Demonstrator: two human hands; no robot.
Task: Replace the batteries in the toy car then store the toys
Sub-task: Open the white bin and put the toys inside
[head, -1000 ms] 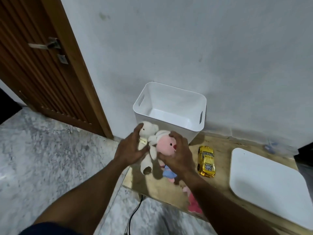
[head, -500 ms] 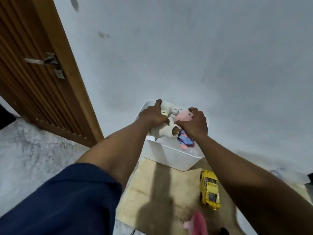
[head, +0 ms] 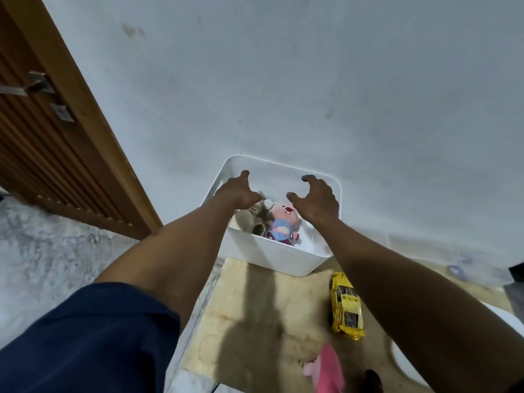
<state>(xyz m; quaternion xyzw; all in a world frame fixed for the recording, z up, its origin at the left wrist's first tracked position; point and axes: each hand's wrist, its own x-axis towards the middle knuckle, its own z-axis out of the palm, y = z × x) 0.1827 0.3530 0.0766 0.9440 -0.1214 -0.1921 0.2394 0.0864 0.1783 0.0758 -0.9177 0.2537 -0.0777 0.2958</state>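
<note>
Storing step, partly done. Left hand (head: pixel 239 191) and right hand (head: pixel 316 199) hover over the open white bin (head: pixel 283 260), fingers spread and loosely curled, gripping nothing, both released.

Bin stands at the far edge of the wooden board (head: pixel 255 302), against the wall. Inside it, at the near-left side: a beige plush (head: pixel 251 221) and a pink-faced plush (head: pixel 283 219) in blue clothes, touching each other, lying tumbled.

Not yet stored: yellow toy car (head: pixel 346 307), on its wheels on the right side of the board, just in front of the bin's near-right corner, apart from it. Also a pink soft toy (head: pixel 326 370) at the board's near edge, blurred and cut off by the frame.

Battery swap: cannot tell if it is done. No batteries or tool in view, and the car's underside is hidden.

Judgement: roughly half of the storing is done; the car and the pink toy are left to go in.

Counts: 1 bin, 1 car, 3 soft toys (2 in, 1 out), 2 hands. A white flat object (head: pixel 402 361) at the right edge is mostly hidden by the right arm.
</note>
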